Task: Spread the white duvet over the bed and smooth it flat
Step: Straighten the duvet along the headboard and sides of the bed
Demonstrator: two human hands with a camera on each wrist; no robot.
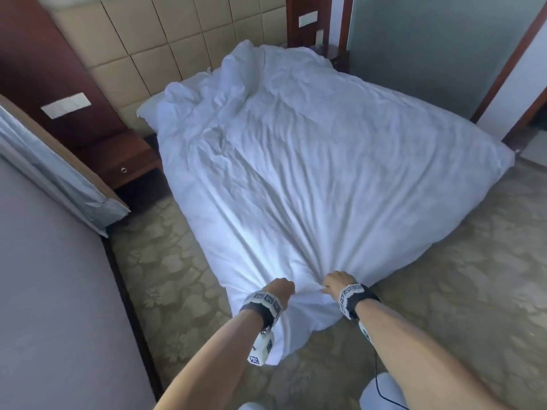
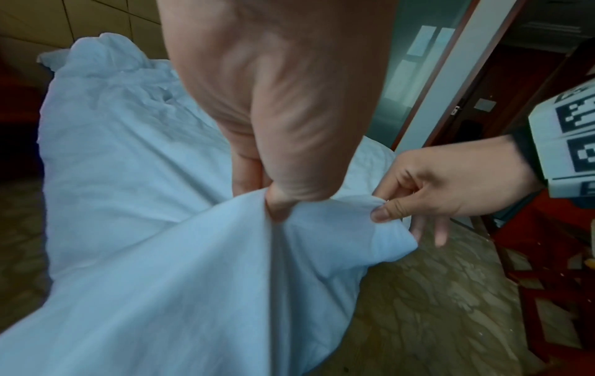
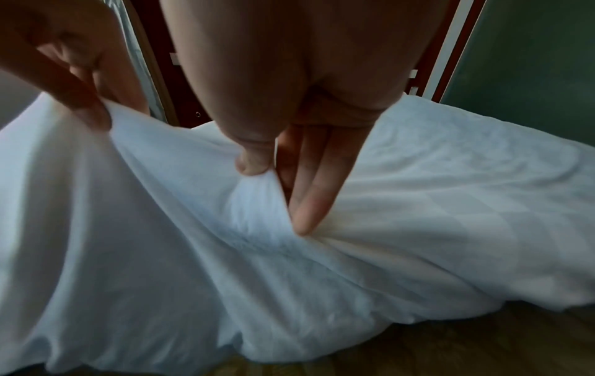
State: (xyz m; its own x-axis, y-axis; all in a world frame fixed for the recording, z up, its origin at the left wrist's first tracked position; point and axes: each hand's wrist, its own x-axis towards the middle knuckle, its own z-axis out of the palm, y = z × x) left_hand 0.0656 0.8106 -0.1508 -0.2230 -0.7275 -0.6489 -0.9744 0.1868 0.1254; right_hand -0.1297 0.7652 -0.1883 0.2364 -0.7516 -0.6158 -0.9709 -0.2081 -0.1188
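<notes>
Duvet [image 1: 310, 161] lies over the bed, foot corner gathered and lifted off the carpet [image 1: 444, 276], bunched up near the headboard [image 1: 124, 48]. Left hand [image 1: 281, 290] fingers clamped on the corner fabric; right hand [image 1: 336, 284] pinches it with thumb and forefinger, other fingers loose. Creases fan from the grip. Best guess: pull evenly away from the headboard, spread hands wider along the hem, keep tension low so the far bunch unrolls, not drags.
</notes>
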